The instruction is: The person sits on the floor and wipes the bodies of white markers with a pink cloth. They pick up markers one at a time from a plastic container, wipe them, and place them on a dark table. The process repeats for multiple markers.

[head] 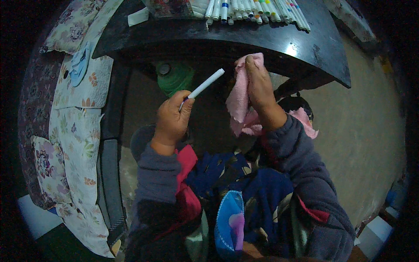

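My left hand [173, 118] grips a white marker pen [207, 84] by its lower end, where a dark blue band shows at my fingers. The pen slants up to the right, its far end free in the air. A pink terry cloth [240, 95] hangs from my right hand [261, 82], pinched between thumb and fingers. The cloth drapes below the hand, a gap apart from the pen. Both hands are in front of the near edge of a dark glossy table [262, 37]. On that table lies a pile of white marker pens [252, 9] with variously coloured bands.
A small white piece [138, 17] lies on the table at left. Beneath the table stands a green container [175, 77] with a dark cap. A sofa with floral covers [77, 131] runs along the left, a light blue cloth [80, 65] on it. Bare floor [353, 137] shows at right.
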`<move>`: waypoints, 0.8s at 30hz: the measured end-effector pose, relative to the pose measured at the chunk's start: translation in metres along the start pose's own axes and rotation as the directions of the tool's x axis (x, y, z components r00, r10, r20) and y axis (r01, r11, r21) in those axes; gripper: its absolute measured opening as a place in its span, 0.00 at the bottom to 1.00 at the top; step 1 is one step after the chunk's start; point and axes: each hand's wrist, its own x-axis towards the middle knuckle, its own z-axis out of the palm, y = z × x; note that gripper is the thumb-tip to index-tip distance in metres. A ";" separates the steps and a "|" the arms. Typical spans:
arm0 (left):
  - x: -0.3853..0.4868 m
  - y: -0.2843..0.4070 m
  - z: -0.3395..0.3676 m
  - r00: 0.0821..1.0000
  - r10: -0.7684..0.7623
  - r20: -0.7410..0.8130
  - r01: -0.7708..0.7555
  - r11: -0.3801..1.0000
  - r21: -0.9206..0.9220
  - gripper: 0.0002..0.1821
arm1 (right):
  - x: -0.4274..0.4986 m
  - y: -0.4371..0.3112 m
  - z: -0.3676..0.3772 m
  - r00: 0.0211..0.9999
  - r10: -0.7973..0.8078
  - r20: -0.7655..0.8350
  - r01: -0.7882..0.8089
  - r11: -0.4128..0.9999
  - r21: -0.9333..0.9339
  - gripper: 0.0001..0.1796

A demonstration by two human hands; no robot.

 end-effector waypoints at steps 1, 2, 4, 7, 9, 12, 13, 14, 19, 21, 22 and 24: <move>0.000 0.001 -0.004 0.999 -0.037 0.009 0.037 0.999 -0.009 0.10 | -0.002 -0.003 0.000 0.984 -0.156 0.091 0.163 0.983 -0.079 0.15; -0.001 0.001 -0.005 0.997 -0.053 0.048 0.053 0.999 -0.006 0.10 | -0.005 -0.004 0.001 0.950 -0.267 0.159 0.292 0.944 -0.155 0.13; -0.001 0.003 -0.006 0.989 -0.085 0.125 0.085 0.996 0.007 0.09 | -0.010 -0.005 0.005 0.780 -0.477 0.405 0.610 0.724 -0.323 0.09; 0.001 0.005 -0.004 0.994 0.057 0.097 -0.055 0.998 -0.015 0.08 | -0.017 -0.001 0.011 0.783 -0.115 0.611 0.493 0.715 -0.496 0.04; 0.002 0.007 -0.004 0.992 0.042 0.119 -0.040 0.999 -0.022 0.07 | -0.019 0.005 0.011 0.842 0.025 0.539 0.216 0.899 -0.380 0.05; 0.002 0.008 -0.009 0.994 0.048 0.103 -0.045 0.999 -0.029 0.07 | -0.017 0.015 0.013 0.877 -0.071 0.475 0.179 0.966 -0.186 0.09; 0.003 0.009 -0.009 0.995 0.053 0.083 -0.049 0.998 -0.039 0.08 | -0.018 0.019 0.015 0.894 -0.030 0.447 0.111 0.982 -0.155 0.11; 0.003 0.009 -0.007 0.998 -0.048 0.033 0.053 0.984 -0.168 0.08 | -0.019 0.022 0.018 0.907 0.027 0.419 0.038 0.989 -0.145 0.14; 0.004 0.010 0.031 0.986 -0.007 -0.164 -0.085 0.834 -0.545 0.09 | -0.044 0.036 0.038 0.926 0.156 0.345 -0.174 0.985 0.021 0.20; 0.000 0.008 0.039 0.991 -0.005 -0.133 -0.068 0.838 -0.541 0.11 | -0.053 0.040 0.044 0.940 0.158 0.303 -0.145 0.987 -0.067 0.18; -0.001 0.007 0.042 0.995 -0.043 -0.092 -0.019 0.811 -0.585 0.11 | -0.050 0.041 0.045 0.935 0.113 0.337 -0.109 0.994 -0.031 0.18; -0.006 0.004 0.040 0.995 -0.070 -0.069 0.011 0.777 -0.630 0.13 | -0.042 0.040 0.044 0.916 0.077 0.393 -0.088 0.996 0.011 0.17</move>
